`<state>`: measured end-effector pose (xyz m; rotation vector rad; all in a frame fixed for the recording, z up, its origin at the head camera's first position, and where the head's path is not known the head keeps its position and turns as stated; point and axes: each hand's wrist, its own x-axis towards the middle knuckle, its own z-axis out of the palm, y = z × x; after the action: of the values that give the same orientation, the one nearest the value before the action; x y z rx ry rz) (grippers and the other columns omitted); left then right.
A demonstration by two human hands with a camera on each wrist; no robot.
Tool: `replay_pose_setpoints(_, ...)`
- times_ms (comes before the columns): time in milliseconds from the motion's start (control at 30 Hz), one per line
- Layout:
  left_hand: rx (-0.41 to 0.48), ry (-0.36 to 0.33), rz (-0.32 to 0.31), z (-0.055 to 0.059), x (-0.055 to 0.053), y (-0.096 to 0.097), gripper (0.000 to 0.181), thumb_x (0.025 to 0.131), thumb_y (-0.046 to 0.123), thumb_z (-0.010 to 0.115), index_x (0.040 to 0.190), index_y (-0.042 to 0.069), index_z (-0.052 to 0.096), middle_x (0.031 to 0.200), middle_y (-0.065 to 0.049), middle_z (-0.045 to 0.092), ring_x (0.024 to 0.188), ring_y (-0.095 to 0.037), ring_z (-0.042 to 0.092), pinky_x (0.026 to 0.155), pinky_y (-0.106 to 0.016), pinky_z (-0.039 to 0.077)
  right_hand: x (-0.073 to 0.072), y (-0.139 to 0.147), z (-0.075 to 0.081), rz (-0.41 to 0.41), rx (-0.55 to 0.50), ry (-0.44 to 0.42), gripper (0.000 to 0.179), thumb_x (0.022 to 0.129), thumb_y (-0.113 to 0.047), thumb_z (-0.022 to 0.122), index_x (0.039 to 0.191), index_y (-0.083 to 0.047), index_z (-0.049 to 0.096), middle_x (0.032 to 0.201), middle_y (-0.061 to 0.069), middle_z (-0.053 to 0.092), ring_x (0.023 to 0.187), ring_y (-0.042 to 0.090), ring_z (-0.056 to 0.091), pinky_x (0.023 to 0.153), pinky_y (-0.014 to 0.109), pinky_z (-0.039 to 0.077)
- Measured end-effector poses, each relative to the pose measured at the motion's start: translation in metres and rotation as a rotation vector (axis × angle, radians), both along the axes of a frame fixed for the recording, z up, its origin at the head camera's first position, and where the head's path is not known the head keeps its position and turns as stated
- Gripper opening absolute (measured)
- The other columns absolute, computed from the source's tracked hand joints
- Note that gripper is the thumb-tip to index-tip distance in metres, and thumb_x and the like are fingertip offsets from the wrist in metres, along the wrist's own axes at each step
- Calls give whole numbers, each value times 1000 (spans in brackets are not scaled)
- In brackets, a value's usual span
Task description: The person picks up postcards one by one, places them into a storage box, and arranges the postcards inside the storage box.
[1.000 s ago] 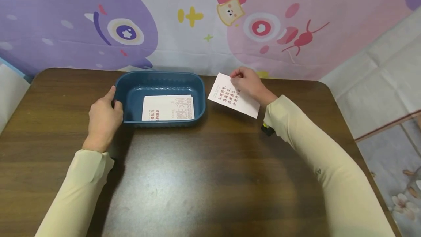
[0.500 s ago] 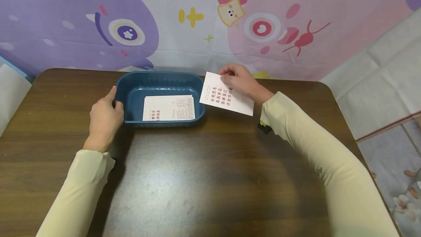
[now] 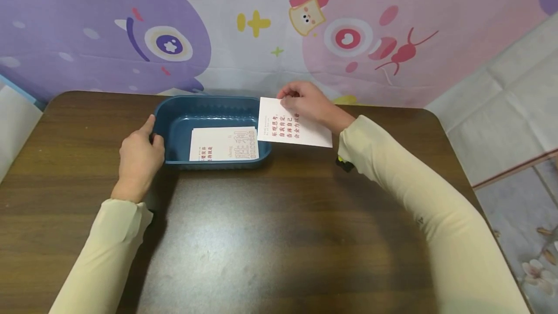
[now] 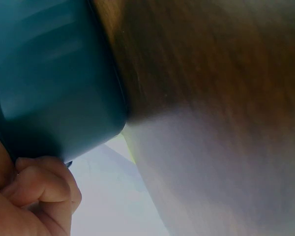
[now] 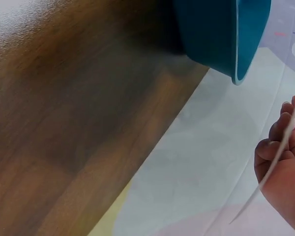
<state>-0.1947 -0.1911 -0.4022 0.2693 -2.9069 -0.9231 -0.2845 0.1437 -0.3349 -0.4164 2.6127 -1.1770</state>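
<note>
At the back of the table stands a dark blue plastic basin (image 3: 174,137), rectangular with rounded corners. White printed cards (image 3: 220,145) lie inside it, towards its right end. My left hand (image 3: 140,161) grips the basin's left rim; in the left wrist view its curled fingers (image 4: 44,182) are against the rim. A white card (image 3: 274,132) with red printed characters is pinched by my right hand (image 3: 311,105), its left edge overlapping the basin's right end in the head view. From the right wrist, this card shows edge-on as a thin pale curve, apart from the basin (image 5: 211,34).
The brown wooden table (image 3: 270,236) extends in front of the basin. Directly behind its back edge hangs a cloth (image 3: 253,67) with purple and pink cartoon figures. A pale panel (image 3: 514,86) stands at the right.
My right hand has moved left with the card, bringing it from beside the basin to over its right end. My left hand keeps its place on the rim.
</note>
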Motion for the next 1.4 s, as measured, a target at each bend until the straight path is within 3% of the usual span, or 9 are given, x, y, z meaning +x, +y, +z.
replay_pose_setpoints(633,-1,1,6,1,0,2,53,93,14,36,145,5,31,130,-34,47,70,-34,45,58,-39,35,-3,-29,2,90,10,17,19,90,-12,53,103,-4,65,91,8,59,81,19,49,75,25,38)
replay_pose_setpoints(1400,3,8,1,-1,-1,0,52,94,14,37,145,5,32,131,-34,47,69,-32,44,56,-36,33,-4,-41,2,105,53,6,20,90,-12,50,103,-6,64,89,6,58,79,18,49,72,25,38)
